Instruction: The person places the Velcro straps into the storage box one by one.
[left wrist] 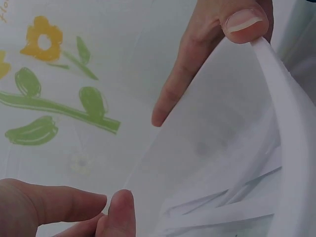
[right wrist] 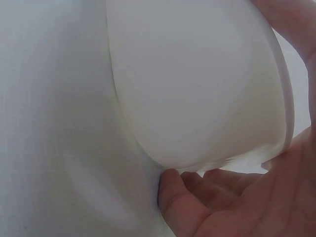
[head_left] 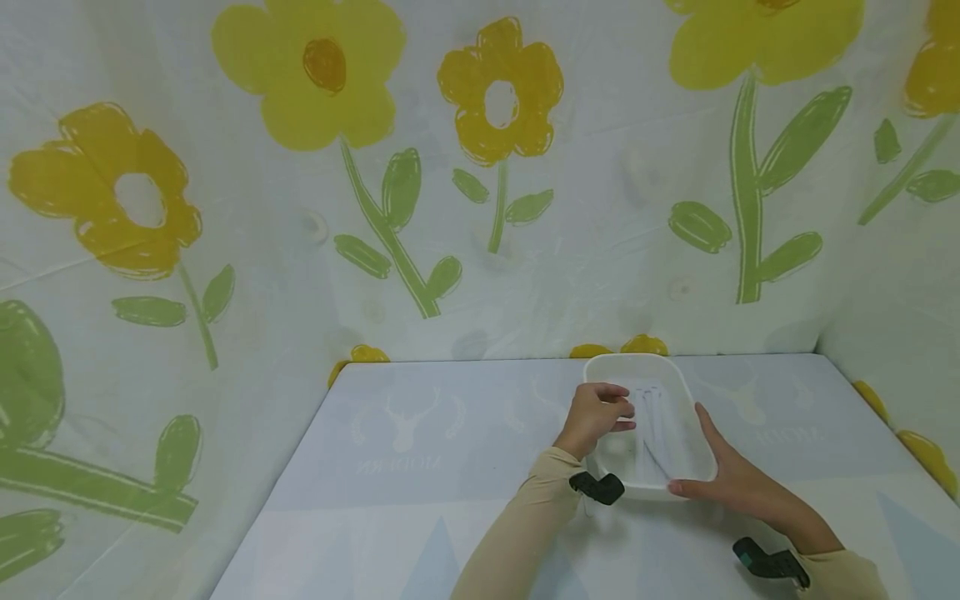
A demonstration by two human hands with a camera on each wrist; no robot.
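Note:
A white plastic tray with rounded corners stands tilted above the table's right half. My right hand grips its near right corner. The right thumb presses on the rim in the left wrist view, while other fingers lie against the outer wall in the right wrist view. Several thin white strips lie lengthwise inside the tray. Over its left side hovers my left hand, fingers loosely bent toward the strips. Its thumb and finger tips come close together in the left wrist view, with nothing visible between them.
The pale table has printed deer heads and blue triangles. White cloth with yellow flowers hangs behind and along both sides. Dark camera mounts sit on both wrists, the left one close to the tray's near rim.

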